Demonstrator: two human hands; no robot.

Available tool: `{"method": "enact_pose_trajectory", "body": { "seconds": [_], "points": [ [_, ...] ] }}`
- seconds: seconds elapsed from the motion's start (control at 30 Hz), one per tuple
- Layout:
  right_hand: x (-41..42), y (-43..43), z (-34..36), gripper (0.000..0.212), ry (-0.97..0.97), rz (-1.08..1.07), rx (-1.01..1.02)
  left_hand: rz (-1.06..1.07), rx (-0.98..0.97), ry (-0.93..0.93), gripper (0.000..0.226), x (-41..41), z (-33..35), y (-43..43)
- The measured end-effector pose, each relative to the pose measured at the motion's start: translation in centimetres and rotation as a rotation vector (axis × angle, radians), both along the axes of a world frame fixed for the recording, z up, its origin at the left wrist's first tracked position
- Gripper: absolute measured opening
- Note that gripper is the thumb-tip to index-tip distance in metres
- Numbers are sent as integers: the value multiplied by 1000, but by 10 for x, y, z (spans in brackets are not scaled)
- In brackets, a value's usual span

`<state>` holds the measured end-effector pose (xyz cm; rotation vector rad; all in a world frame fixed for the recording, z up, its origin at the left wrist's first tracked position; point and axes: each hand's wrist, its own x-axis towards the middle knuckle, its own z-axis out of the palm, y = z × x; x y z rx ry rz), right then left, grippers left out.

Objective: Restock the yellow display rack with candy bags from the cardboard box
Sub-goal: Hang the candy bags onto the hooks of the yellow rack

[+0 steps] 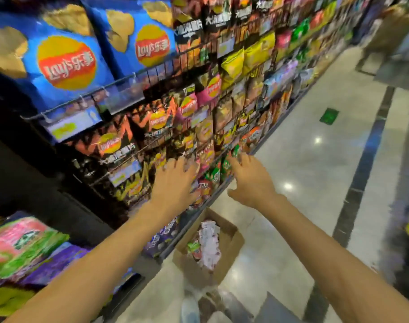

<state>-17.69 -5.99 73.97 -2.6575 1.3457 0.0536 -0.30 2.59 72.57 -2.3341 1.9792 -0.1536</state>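
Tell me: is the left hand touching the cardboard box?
Apart. Head view shows the left hand up at the shelf bags; the cardboard box sits on the floor below.

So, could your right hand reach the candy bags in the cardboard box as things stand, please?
Probably yes: the right hand looks empty, and the cardboard box stands open on the floor below it, with the candy bags uncovered.

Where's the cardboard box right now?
In the head view the cardboard box sits open on the floor, lower centre, at the foot of the snack shelves.
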Motion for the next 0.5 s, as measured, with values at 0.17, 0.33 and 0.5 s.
{"method": "enact_pose_trajectory", "body": {
  "seconds": [0.17, 0.33, 0.5],
  "points": [
    [-1, -18, -92, 83, 19, -80, 200, -38, 190, 94, 68, 13, -86, -41],
    [2, -36, -236, 70, 81, -151, 388, -15, 323, 186, 68, 22, -218, -75],
    [-6, -57, -402, 66, 44, -150, 488, 108, 445, 320, 66, 34, -387, -85]
  ]
}}
